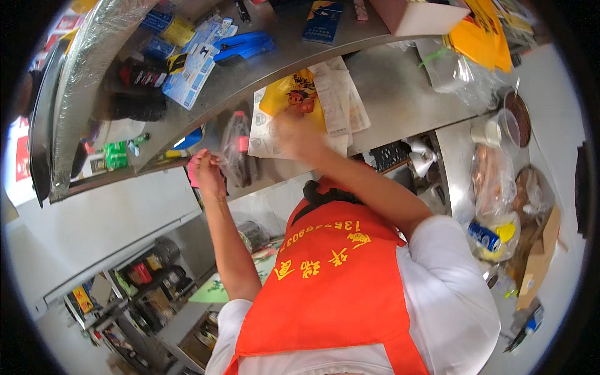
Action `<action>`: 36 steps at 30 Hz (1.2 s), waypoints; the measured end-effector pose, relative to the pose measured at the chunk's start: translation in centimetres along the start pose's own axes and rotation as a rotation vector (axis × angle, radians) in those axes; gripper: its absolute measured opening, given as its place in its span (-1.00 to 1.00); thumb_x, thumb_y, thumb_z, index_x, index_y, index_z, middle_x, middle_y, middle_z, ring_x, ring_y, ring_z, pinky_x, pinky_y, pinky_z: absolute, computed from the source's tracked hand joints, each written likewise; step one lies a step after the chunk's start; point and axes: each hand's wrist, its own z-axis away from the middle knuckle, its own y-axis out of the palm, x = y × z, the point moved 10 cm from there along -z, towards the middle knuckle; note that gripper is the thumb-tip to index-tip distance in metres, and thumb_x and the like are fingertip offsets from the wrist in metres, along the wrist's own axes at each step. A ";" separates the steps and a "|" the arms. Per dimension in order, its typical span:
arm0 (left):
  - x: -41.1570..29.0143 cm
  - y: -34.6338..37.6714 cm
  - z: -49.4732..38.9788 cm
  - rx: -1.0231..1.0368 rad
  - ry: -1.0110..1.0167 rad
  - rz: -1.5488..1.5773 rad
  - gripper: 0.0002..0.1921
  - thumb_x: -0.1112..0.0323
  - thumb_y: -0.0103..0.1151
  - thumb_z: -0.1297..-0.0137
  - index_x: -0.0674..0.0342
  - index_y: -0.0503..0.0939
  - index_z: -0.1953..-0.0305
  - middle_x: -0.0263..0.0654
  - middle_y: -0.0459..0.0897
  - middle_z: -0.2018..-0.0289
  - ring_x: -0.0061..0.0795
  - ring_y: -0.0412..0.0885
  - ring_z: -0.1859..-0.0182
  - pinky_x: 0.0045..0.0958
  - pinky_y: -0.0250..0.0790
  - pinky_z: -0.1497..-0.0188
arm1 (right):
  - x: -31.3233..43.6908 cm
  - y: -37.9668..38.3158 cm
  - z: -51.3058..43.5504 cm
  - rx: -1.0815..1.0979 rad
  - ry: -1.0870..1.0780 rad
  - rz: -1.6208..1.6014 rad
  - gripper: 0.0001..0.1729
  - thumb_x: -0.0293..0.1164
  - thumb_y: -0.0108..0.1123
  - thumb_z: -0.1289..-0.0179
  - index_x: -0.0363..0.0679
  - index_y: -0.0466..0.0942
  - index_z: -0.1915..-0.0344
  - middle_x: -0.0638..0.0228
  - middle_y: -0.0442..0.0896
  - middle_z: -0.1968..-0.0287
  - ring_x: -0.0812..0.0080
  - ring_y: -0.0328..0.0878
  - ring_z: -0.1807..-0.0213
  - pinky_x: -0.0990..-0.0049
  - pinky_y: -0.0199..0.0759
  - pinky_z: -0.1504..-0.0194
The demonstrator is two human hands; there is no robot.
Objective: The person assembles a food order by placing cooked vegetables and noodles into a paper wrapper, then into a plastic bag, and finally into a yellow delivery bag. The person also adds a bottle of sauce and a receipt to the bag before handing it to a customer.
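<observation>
My left hand (206, 171) is raised at the counter's edge, with its fingertips pinched on the thin clear plastic bag (228, 150) around a dark drink bottle with a red cap (239, 115). My right hand (297, 138) is motion-blurred over a yellow printed bag (276, 96) and white patterned paper (258, 133); whether it grips anything cannot be told. Printed paper slips (332, 101) lie on the yellow bag's right side. Under them is the metal counter (398, 89).
An upper metal shelf (276, 56) crosses in front, holding a blue stapler-like tool (246, 46), a blue booklet (322, 21) and a pale box (417, 16). At right are bagged sausage-like food (492, 180), a blue can (484, 236) and plastic tubs (504, 124).
</observation>
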 end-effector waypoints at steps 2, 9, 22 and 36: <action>-3.4 2.4 0.7 -0.013 0.075 -0.137 -0.95 0.49 0.06 -0.29 0.25 0.49 0.23 -0.40 0.46 0.46 -0.61 0.35 0.41 -0.55 0.22 0.30 | -7.1 -11.0 -1.0 -0.627 -0.004 -0.121 -0.62 -0.14 0.13 -0.27 -0.23 0.56 0.15 0.07 0.62 0.20 0.10 0.59 0.20 0.22 0.49 0.18; -7.0 3.4 1.2 -0.167 0.059 -0.441 -0.89 0.46 0.04 -0.27 0.21 0.52 0.19 -0.45 0.49 0.45 -0.69 0.37 0.39 -0.63 0.18 0.32 | -14.7 -4.0 -14.5 0.035 0.170 -0.395 -0.39 -0.14 0.27 -0.19 -0.28 0.47 -0.14 0.06 0.53 -0.16 0.29 0.51 -0.15 0.45 0.40 -0.11; -7.8 10.1 5.4 -0.037 0.128 -0.426 -0.82 0.52 -0.02 -0.27 0.22 0.53 0.12 -0.39 0.58 0.27 -0.60 0.51 0.20 -0.53 0.35 0.09 | 3.7 -7.6 -3.7 0.237 -0.452 -0.049 -0.58 -0.32 0.13 -0.17 -0.40 0.53 0.05 -0.02 0.65 0.18 0.08 0.63 0.19 0.29 0.50 0.14; -3.4 17.0 4.6 0.375 0.059 -0.597 -0.62 0.73 -0.19 -0.20 0.27 0.39 -0.03 -0.24 0.66 0.07 -0.59 0.57 0.18 -0.52 0.42 0.07 | 5.2 2.0 -2.0 0.411 -0.450 0.464 -0.63 -0.21 -0.03 -0.19 -0.26 0.63 0.39 0.11 0.66 0.48 0.05 0.64 0.40 0.13 0.50 0.31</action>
